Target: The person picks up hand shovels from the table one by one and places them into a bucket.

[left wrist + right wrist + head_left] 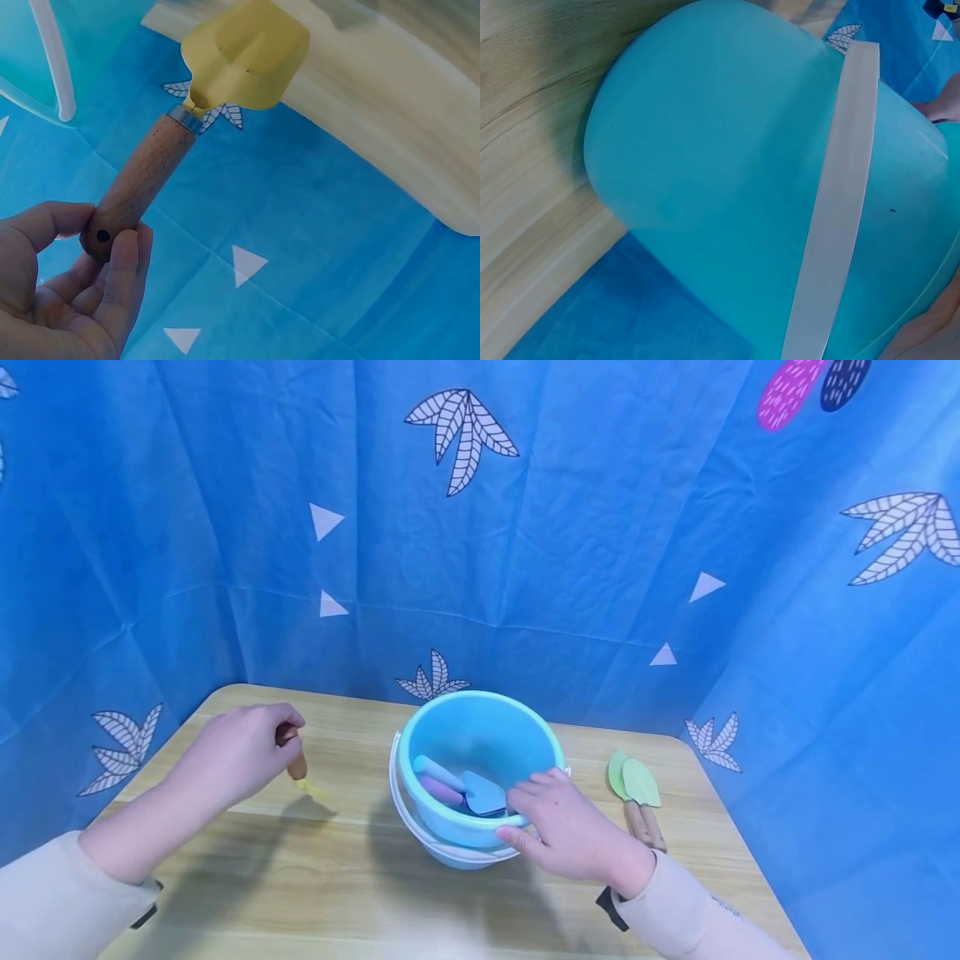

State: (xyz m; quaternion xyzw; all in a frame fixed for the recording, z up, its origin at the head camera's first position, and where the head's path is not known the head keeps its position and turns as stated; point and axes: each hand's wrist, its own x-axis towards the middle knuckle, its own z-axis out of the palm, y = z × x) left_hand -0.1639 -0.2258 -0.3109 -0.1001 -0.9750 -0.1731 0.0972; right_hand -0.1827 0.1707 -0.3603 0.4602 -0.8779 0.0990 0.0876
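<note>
My left hand (243,747) pinches the end of a small yellow garden trowel's (244,56) wooden handle (142,176) between thumb and fingertips. In the head view the blade points down over the table, left of a light blue bucket (525,727). With fingers over the rim and thumb outside, my right hand (570,827) grips the bucket's near right edge. Inside lie a blue-bladed tool (483,793) and a pinkish-purple piece (441,790). The white bucket handle (836,195) hangs down along the outside.
Two trowels with light green blades (641,782) and wooden handles lie side by side on the wooden table (337,893), right of the bucket. A blue patterned curtain (600,527) surrounds the table at the back and sides.
</note>
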